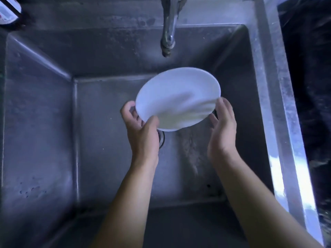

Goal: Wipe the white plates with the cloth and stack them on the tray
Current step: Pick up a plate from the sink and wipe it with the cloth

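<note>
White plate (177,97) | we hold it tilted over the sink (44,122), below the tap (168,33) | left hand (141,129) pinches rim, right hand (223,126) fingers straight at edge | risk: one-sided pinch slips, plate drops.

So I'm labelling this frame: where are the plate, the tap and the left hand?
plate (172,90): head view, bare upper face.
tap (169,33): head view, mid spout.
left hand (141,127): head view, back of the hand.

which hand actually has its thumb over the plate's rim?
The left hand: its thumb lies over the near rim of the white plate, fingers curled beneath. The right hand only meets the right edge, fingers fairly straight, thumb off the top face.
</note>
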The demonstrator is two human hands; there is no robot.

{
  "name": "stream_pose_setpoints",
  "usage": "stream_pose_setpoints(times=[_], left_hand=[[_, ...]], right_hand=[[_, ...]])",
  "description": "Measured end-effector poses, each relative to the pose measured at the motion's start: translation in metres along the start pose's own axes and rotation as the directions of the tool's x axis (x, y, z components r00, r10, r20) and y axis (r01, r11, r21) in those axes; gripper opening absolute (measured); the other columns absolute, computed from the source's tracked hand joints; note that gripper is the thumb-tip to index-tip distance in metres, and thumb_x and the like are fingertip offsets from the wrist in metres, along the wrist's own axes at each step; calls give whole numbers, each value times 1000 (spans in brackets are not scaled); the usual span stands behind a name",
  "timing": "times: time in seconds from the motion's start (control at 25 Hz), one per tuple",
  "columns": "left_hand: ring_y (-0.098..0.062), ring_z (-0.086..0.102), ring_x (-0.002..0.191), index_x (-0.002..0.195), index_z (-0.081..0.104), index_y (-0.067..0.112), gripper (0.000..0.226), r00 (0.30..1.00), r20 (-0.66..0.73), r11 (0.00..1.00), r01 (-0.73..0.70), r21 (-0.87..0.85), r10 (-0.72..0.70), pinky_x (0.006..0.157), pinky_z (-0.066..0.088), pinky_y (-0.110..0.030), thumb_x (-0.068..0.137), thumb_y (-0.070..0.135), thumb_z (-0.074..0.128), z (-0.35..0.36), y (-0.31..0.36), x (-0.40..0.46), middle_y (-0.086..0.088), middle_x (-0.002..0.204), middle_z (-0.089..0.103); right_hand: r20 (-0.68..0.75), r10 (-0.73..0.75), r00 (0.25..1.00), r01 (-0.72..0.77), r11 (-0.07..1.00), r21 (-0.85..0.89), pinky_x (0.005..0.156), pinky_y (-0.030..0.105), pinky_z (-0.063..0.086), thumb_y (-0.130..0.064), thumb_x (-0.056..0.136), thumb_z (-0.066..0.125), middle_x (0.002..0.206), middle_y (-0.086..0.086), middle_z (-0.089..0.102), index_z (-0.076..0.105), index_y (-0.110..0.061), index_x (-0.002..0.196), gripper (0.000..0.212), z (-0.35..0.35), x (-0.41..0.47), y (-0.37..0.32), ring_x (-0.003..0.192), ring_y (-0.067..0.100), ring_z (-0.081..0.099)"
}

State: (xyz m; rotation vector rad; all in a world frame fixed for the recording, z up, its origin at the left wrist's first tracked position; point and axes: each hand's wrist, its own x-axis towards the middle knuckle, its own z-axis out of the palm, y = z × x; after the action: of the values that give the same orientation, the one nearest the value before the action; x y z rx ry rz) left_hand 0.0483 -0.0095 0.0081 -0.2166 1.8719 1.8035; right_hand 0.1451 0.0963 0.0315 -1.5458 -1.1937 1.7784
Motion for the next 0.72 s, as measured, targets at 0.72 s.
stream_pose_setpoints(times=[0.72], left_hand=[[2,52,131,131,42,74,95,669,730,742,-560,368,143,105,40,-12,93,-11,60,-45,156,-186,27,144,54]], right_hand=[[192,80,978,-132,951,280,113,50,36,-61,85,46,130,-9,66,60,-31,131,57,-134,-138,-81,119,20,63]])
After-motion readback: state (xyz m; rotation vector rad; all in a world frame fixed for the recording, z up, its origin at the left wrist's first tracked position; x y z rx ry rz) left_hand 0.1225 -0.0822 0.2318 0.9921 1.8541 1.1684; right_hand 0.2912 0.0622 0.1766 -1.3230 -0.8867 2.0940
